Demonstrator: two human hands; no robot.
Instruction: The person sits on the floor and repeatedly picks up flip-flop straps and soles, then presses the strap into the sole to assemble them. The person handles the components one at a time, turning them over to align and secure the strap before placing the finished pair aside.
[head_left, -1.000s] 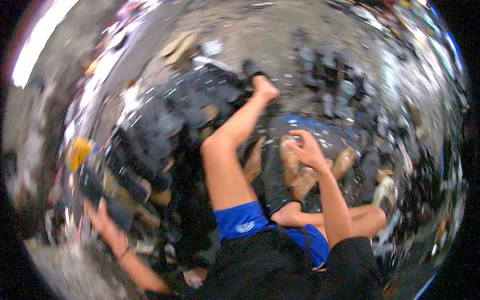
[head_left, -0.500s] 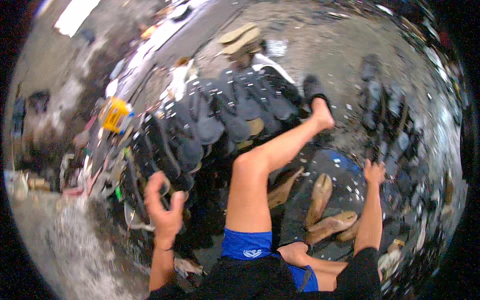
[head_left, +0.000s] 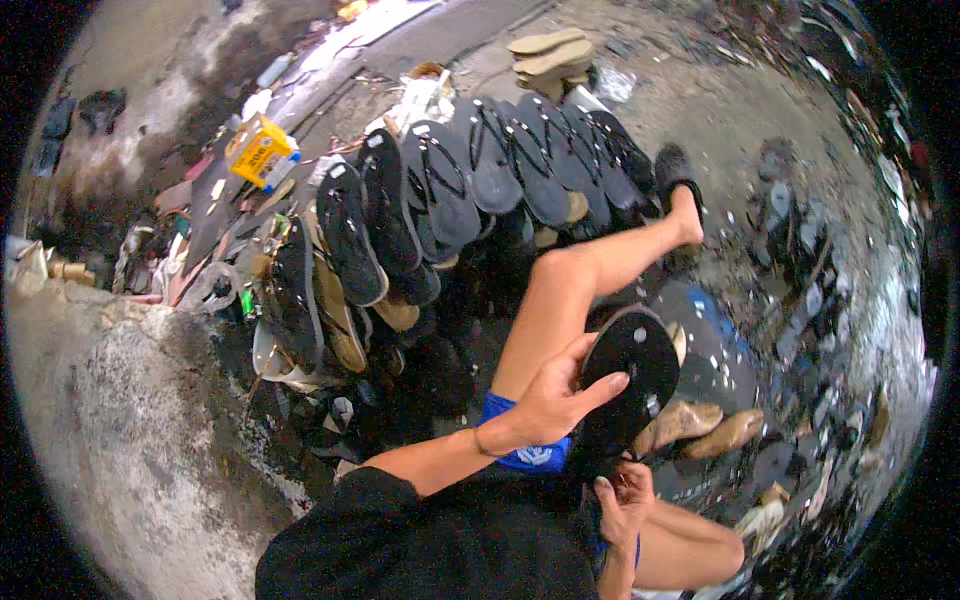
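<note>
My left hand point(head_left: 555, 402) grips a black sandal sole point(head_left: 632, 365) over my lap, its thumb lying across the flat face and its fingers at the edge. Small light spots show on that face. Close below the sole's lower end is my right hand point(head_left: 628, 497), its fingers curled together; what they hold, if anything, I cannot make out. Beside the sole, brown foot-shaped shoe lasts point(head_left: 725, 434) lie on a dark surface, and one is partly covered by the sole.
A row of black thong sandals point(head_left: 440, 180) leans beyond my raised knee. Behind its left end stands a yellow box point(head_left: 260, 152). Tan soles point(head_left: 552, 55) are stacked at the back. Several dark sandals point(head_left: 790, 220) and scraps lie to the right.
My left hand, open near the sandal row before, has come right to my lap and now holds the black sole. My right hand has drawn back from the right side toward my lap.
</note>
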